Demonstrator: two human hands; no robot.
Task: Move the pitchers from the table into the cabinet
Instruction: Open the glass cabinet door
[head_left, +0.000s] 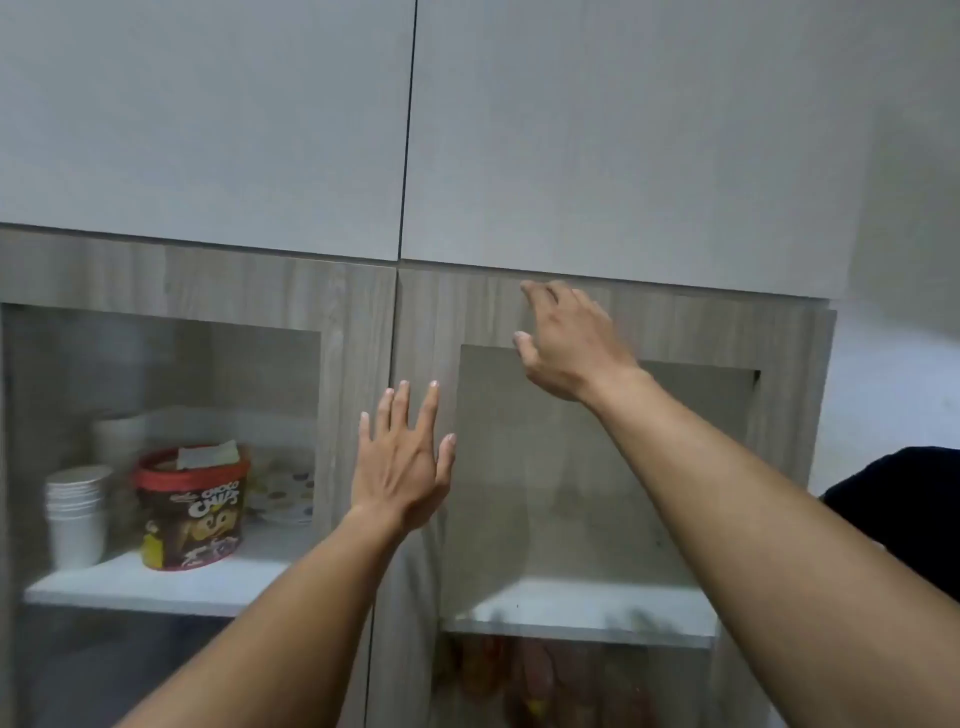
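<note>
A wood-grain cabinet with two glass-panelled doors fills the view. The right door (675, 322) looks shut, and the white shelf (582, 605) behind its glass is bare. My right hand (569, 343) reaches up to the top rail of that door, fingers curled near its upper edge, holding nothing. My left hand (402, 462) is flat with fingers spread, against the frame between the two doors. No pitcher and no table are in view.
Behind the left door's glass (156, 415) stand a stack of white paper cups (75, 512), a red-lidded chocolate tub (189, 506) and some plates. Plain white upper doors (623, 130) hang above. Blurred reddish items lie under the right shelf. A dark object (904, 499) sits at right.
</note>
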